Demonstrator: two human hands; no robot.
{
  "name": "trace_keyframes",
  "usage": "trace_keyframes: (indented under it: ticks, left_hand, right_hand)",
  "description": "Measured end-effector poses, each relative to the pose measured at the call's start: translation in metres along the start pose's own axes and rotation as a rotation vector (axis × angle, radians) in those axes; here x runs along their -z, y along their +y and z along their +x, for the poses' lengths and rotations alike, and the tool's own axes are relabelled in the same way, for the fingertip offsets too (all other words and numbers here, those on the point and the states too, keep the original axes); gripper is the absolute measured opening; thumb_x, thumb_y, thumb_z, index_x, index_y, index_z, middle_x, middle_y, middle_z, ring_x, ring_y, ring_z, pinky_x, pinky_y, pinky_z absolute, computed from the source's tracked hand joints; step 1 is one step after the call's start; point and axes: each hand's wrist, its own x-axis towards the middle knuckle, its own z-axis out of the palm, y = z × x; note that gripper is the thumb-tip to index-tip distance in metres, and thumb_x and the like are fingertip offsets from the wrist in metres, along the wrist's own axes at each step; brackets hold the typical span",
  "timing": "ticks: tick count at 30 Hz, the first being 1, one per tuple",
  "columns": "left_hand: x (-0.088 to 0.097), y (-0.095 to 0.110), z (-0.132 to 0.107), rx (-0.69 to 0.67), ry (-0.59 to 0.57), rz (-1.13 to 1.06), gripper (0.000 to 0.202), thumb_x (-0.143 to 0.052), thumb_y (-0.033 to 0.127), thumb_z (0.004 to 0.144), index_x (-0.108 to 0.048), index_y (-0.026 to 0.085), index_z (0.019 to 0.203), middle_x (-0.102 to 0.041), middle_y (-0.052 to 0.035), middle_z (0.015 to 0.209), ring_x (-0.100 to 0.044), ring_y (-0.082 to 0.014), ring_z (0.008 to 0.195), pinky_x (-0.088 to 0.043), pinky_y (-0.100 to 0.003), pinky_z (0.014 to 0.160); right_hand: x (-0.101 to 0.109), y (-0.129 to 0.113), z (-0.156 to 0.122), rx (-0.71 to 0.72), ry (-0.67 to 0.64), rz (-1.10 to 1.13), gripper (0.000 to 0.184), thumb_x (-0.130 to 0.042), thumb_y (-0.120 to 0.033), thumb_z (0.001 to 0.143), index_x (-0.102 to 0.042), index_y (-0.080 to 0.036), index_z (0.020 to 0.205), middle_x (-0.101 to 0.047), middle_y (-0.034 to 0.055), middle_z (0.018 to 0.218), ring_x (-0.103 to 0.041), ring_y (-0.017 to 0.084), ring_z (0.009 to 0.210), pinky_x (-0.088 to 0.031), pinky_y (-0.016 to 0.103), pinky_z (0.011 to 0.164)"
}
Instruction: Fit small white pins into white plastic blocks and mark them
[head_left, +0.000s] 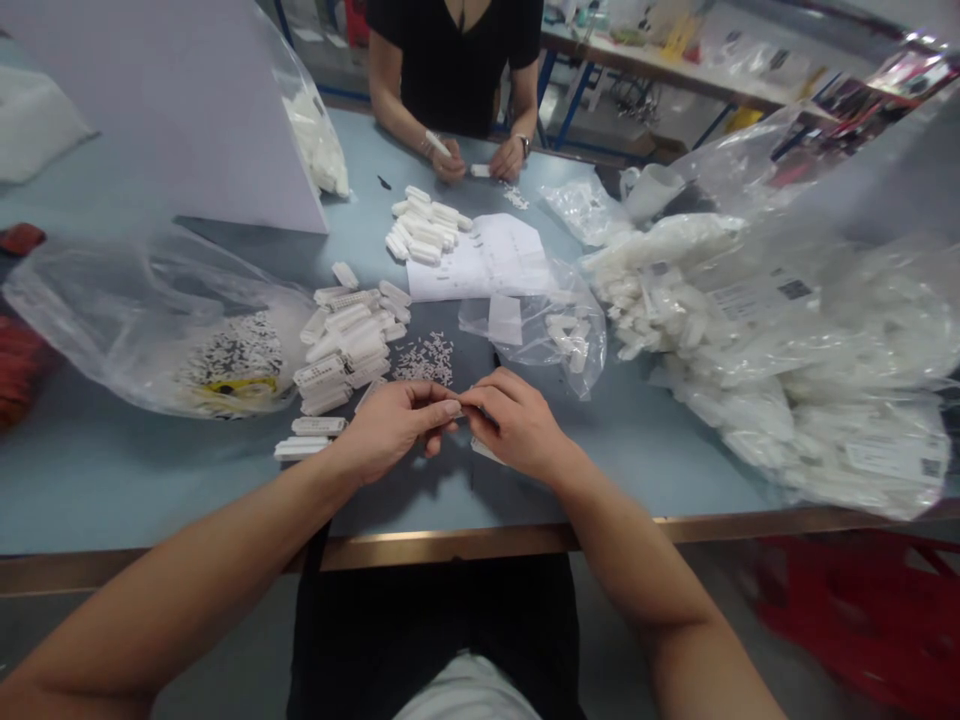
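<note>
Head view: left hand [394, 425] and right hand [519, 425] both pinch one small white part [459, 408]; connector pile [349, 345], clear bag [544, 325] beyond.

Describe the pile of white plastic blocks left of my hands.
The pile of white oblong plastic blocks lies loosely heaped on the blue-grey table, some showing rows of tiny slots. Two strays lie flat beside the left hand. A clear plastic bag borders its left edge; tiny white bits lie scattered to its right.

Single head view from above the near edge of the table [112, 470], facing forward and down, close over the left hand [390, 425] and right hand [517, 425], far side reaching a person [457, 60] opposite.
</note>
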Motion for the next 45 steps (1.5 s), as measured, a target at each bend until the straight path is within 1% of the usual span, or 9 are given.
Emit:
trace_keyframes:
  ticks: [5,11,17,22,26,29,33,40,45]
  left_hand:
    - [0.002,-0.003,0.001,-0.004,0.011,-0.001,0.029,-0.074,0.044,0.074,-0.069,0.017,0.082,-0.064,-0.0011,0.069,-0.051,-0.0079,0.047,-0.042,-0.022,0.045]
    - [0.003,-0.003,0.002,-0.001,-0.014,-0.038,0.029,-0.074,0.044,0.075,-0.07,0.017,0.083,-0.065,-0.0013,0.07,-0.052,-0.008,0.048,-0.043,-0.022,0.046]
    - [0.002,-0.002,0.001,0.001,0.023,-0.048,0.028,-0.076,0.043,0.073,-0.069,0.017,0.08,-0.065,-0.0004,0.069,-0.051,-0.0068,0.046,-0.041,-0.021,0.045]
    - [0.0,0.0,0.002,0.025,0.037,-0.07,0.03,-0.077,0.042,0.07,-0.068,0.015,0.079,-0.064,-0.0002,0.066,-0.05,-0.0066,0.045,-0.042,-0.021,0.044]
    - [-0.001,0.001,0.002,0.038,0.037,-0.054,0.028,-0.074,0.04,0.072,-0.067,0.015,0.081,-0.063,0.0008,0.066,-0.049,-0.0062,0.044,-0.042,-0.021,0.044]
    - [-0.002,0.003,0.001,0.041,0.045,-0.021,0.025,-0.072,0.037,0.073,-0.066,0.015,0.081,-0.062,0.0016,0.064,-0.047,-0.0056,0.043,-0.039,-0.02,0.043]
    - [-0.003,0.004,-0.002,0.025,0.038,0.022,0.021,-0.068,0.036,0.075,-0.064,0.015,0.079,-0.061,0.0027,0.063,-0.045,-0.005,0.042,-0.036,-0.02,0.043]
    - [-0.003,0.007,-0.004,0.008,0.027,0.101,0.025,-0.065,0.041,0.079,-0.063,0.016,0.08,-0.062,0.0029,0.066,-0.043,-0.0046,0.044,-0.034,-0.02,0.044]
    - [-0.004,0.011,-0.006,0.02,0.029,0.133,0.029,-0.065,0.044,0.078,-0.063,0.016,0.08,-0.061,0.0022,0.065,-0.043,-0.0053,0.044,-0.034,-0.021,0.045]
  right_hand:
    - [0.003,-0.003,0.0,-0.023,0.008,0.047,0.015,-0.052,-0.018,0.093,-0.067,-0.021,0.094,-0.067,0.0042,0.087,-0.06,0.014,0.083,-0.05,0.027,0.075]
    - [0.004,-0.003,0.001,-0.019,0.042,0.057,0.015,-0.054,-0.018,0.093,-0.068,-0.02,0.096,-0.067,0.0041,0.087,-0.061,0.013,0.082,-0.051,0.025,0.075]
    - [0.005,-0.002,0.002,-0.025,-0.024,0.103,0.019,-0.05,-0.017,0.094,-0.067,-0.02,0.1,-0.067,0.0047,0.089,-0.062,0.013,0.084,-0.052,0.025,0.076]
    - [0.005,0.0,0.002,-0.04,-0.032,0.162,0.022,-0.051,-0.015,0.093,-0.066,-0.02,0.107,-0.067,0.0047,0.092,-0.063,0.013,0.085,-0.052,0.024,0.075]
    - [0.003,0.0,0.002,-0.047,-0.02,0.154,0.02,-0.052,-0.015,0.092,-0.067,-0.02,0.105,-0.068,0.0048,0.093,-0.063,0.013,0.085,-0.052,0.025,0.075]
    - [0.002,0.0,0.001,-0.049,-0.007,0.148,0.019,-0.053,-0.014,0.092,-0.067,-0.019,0.104,-0.068,0.0051,0.092,-0.063,0.013,0.085,-0.052,0.025,0.076]
    - [0.002,-0.002,0.001,-0.07,-0.013,0.156,0.018,-0.052,-0.017,0.093,-0.066,-0.021,0.104,-0.068,0.0042,0.091,-0.063,0.013,0.085,-0.052,0.025,0.075]
    - [0.005,-0.004,0.003,-0.101,0.011,0.148,0.013,-0.054,-0.019,0.092,-0.067,-0.02,0.094,-0.067,0.0031,0.083,-0.062,0.013,0.08,-0.05,0.024,0.072]
    - [0.004,-0.004,0.002,-0.104,-0.002,0.141,0.013,-0.054,-0.02,0.092,-0.067,-0.02,0.094,-0.067,0.003,0.084,-0.061,0.013,0.08,-0.049,0.024,0.072]
